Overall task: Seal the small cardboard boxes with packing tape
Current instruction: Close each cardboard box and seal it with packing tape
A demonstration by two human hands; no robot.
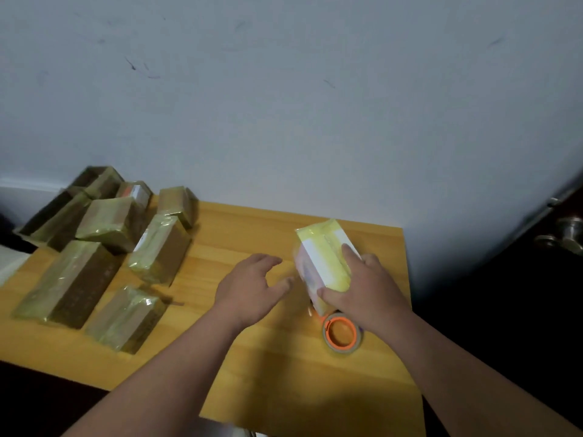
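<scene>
A small white and yellow box [321, 257] wrapped in glossy tape stands tilted on the wooden table [268, 357] at the right. My right hand [362, 288] grips it from the near side, thumb low on its left face and fingers over its top. My left hand [252, 285] hovers just left of the box, fingers spread and relaxed, holding nothing. A roll of packing tape with an orange core [341, 334] lies flat on the table right below the box, partly under my right wrist.
Several brown cardboard boxes [104, 247] covered in tape lie piled over the table's left half and back-left corner. The wall runs along the far edge. A door with a metal knob [564, 234] stands at the right, past the table's right edge.
</scene>
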